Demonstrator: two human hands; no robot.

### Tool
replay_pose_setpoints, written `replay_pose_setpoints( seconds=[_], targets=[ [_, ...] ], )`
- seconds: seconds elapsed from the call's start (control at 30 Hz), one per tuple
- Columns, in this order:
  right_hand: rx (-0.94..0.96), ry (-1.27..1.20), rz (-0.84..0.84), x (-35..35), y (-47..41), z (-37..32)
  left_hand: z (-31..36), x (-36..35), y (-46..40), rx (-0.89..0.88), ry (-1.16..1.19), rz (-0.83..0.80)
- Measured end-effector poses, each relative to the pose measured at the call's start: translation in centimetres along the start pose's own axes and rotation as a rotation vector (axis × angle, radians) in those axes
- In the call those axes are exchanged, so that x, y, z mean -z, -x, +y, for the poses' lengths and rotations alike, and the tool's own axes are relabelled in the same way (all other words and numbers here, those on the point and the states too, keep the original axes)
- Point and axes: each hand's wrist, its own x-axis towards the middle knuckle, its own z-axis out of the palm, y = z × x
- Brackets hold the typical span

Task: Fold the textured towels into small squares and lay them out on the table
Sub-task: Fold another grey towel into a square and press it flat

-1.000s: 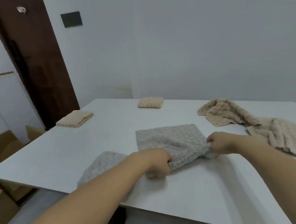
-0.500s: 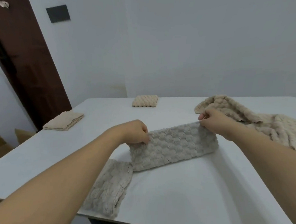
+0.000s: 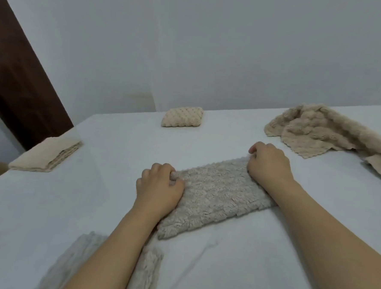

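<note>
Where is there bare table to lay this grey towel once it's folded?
Bare table lies between the folded beige towel at the left edge, the cream square and the grey towel. The far right is crowded by the crumpled beige towels.

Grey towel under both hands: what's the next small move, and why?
Probably fold it end to end: the right hand carries its end over to the left hand. The grey towel now lies flat on the table as a long strip, not a square, with a hand gripping each far corner. The folded beige towel beyond is already a small square.
</note>
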Motion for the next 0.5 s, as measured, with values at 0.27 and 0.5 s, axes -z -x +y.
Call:
replay_pose_setpoints(
  seconds=[0.27, 0.5],
  targets=[
    [-0.180, 0.208, -0.035, 0.7, -0.3, -0.7, -0.1, 0.7, -1.0, 0.012, -0.039, -0.033],
    [-0.106, 0.002, -0.034, 1.3, -0.6, -0.6, -0.3, 0.9, -0.5, -0.069, 0.282, -0.016]
  ],
)
